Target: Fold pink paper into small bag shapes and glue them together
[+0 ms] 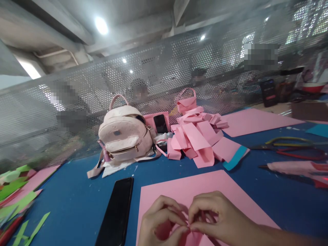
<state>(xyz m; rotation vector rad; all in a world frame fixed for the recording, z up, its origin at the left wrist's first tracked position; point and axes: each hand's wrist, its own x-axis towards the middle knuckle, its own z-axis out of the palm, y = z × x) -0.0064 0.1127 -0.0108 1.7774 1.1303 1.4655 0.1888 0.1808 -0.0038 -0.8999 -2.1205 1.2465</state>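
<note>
My left hand (pixel 160 223) and my right hand (pixel 217 218) meet at the bottom middle of the view, fingertips pinched together on a small folded piece of pink paper (pixel 191 235). Both hands rest over a large pink paper sheet (pixel 194 186) lying flat on the blue table (pixel 77 194). The fingers are curled closed, and the folded piece is mostly hidden between them. A black phone (pixel 116 210) lies face up just left of the sheet.
A pale pink backpack (pixel 124 136) stands behind, with a second phone (pixel 160 123) beside it and a heap of pink paper strips (pixel 198 138). Scissors (pixel 289 147) lie at right, green scraps (pixel 17 201) at left. A perforated metal screen (pixel 164 75) closes the back.
</note>
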